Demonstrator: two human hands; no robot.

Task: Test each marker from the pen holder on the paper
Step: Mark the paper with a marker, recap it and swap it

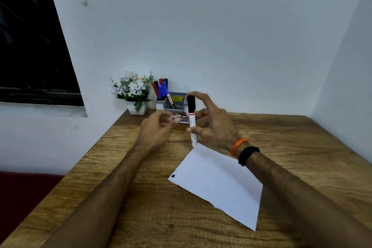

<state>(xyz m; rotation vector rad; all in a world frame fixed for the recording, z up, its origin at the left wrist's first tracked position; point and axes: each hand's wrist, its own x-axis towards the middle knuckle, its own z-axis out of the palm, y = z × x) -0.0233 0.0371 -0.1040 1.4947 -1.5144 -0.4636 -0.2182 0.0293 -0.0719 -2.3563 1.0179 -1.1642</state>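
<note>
The right hand (211,125) grasps an upright black-capped marker (192,121) above the paper (217,183) on the bench (141,197), while the left hand (159,129) hangs loosely curled, empty.

One paper (217,183) — one flower pot (137,108)

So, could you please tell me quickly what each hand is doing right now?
Left hand: fingers loosely curled, holding nothing.
Right hand: holding the black-capped marker upright above the paper.
</note>
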